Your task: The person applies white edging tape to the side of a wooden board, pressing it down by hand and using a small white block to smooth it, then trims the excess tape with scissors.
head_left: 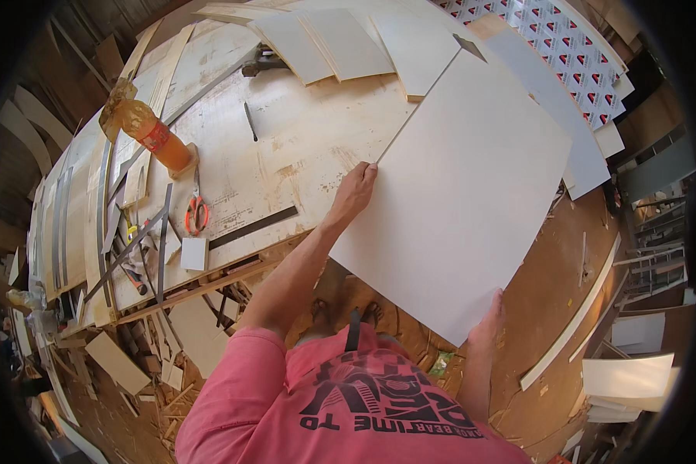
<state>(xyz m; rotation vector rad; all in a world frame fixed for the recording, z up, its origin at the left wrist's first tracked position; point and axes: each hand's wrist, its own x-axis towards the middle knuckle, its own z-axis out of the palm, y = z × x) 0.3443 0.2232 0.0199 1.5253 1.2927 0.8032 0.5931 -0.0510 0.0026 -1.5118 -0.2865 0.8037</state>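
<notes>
A large white board (456, 201) is tilted in front of me, its far part over the worktable. My left hand (357, 184) is closed on its left edge, and my right hand (484, 321) holds its lower right edge, with the fingers partly hidden by the board. To the left on the worktable (301, 147) are orange-handled scissors (196, 215), an orange bottle (166, 143), a small white piece (194, 254) and several dark strips (251, 226). A thin dark stick (251, 122) lies farther back.
Cut white panels (332, 42) and a dark tool (263, 62) lie at the table's back. Pattern-covered sheets (545, 58) are at the upper right. Offcuts (117, 361) litter the floor at the lower left. A metal rack (649, 255) and more boards (626, 375) stand along the right.
</notes>
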